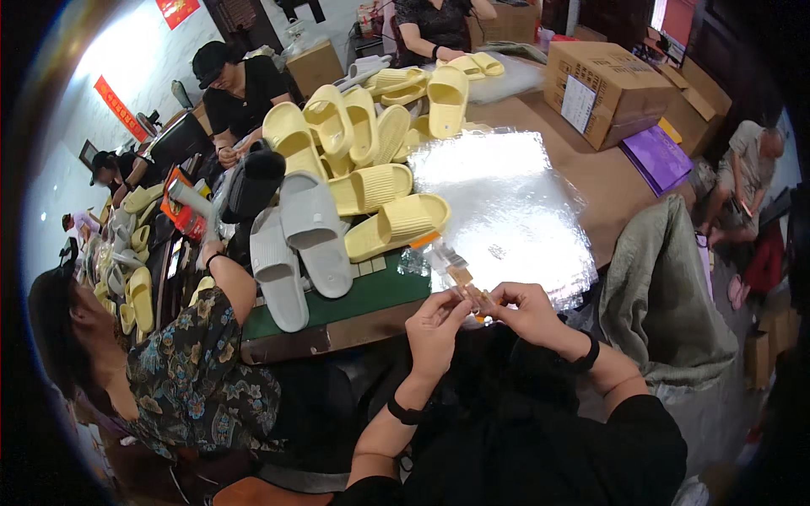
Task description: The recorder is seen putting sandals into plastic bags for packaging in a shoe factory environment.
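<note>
My left hand [434, 325] and my right hand [527, 310] meet just above my lap, both pinching a small clear plastic packet with an orange card [462, 280] that sticks up between them. Right behind it on the table lies a stack of clear shiny plastic bags [506, 211]. A heap of yellow slide sandals [371, 143] rises to the left of the bags. Two grey slide sandals [295, 244] lie at the heap's near side on a green mat [371, 295].
A person in a flowered shirt [194, 371] sits at my left, an arm on the table edge. Other people work at the far side. A cardboard box [603, 88] and a purple flat box [658, 156] stand at the right. A grey-green sack [666, 295] hangs beside my right arm.
</note>
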The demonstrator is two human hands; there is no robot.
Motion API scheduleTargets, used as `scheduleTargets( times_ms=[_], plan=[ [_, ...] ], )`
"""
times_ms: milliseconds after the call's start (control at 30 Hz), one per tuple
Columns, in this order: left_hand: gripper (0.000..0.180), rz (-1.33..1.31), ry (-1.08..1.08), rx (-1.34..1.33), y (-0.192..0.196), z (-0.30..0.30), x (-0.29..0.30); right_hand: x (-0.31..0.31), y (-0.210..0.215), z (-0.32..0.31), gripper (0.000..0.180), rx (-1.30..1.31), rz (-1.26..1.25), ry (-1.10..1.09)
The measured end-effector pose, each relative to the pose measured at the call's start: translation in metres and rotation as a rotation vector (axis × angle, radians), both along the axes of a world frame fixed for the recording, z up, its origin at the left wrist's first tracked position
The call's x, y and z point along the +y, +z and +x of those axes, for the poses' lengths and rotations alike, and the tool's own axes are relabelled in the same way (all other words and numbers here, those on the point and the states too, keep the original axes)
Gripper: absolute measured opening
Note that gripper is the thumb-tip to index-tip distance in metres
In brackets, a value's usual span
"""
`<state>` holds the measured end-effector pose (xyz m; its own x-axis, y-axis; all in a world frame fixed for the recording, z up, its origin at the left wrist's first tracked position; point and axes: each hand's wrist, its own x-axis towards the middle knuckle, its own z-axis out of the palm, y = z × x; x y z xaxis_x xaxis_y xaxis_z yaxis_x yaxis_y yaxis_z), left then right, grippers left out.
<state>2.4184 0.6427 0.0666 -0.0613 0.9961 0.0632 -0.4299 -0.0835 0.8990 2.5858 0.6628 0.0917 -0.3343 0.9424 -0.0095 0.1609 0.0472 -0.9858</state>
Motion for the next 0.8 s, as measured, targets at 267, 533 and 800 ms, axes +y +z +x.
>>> scheduleTargets(
  times_ms=[267, 533, 800],
  plan=[
    [0.022, -0.156, -0.193, -0.025, 0.012, 0.018, 0.012, 0.018, 0.004, 0.024, 0.017, -0.153, 0.105, 0.069],
    [0.019, -0.012, -0.072, 0.059, 0.014, 0.010, 0.016, 0.027, -0.011, 0.010, 0.017, 0.007, -0.052, 0.066],
    [0.019, 0.093, -0.078, 0.600, -0.016, 0.016, 0.045, 0.054, 0.011, 0.029, 0.026, -0.073, 0.184, 0.053]
  ],
)
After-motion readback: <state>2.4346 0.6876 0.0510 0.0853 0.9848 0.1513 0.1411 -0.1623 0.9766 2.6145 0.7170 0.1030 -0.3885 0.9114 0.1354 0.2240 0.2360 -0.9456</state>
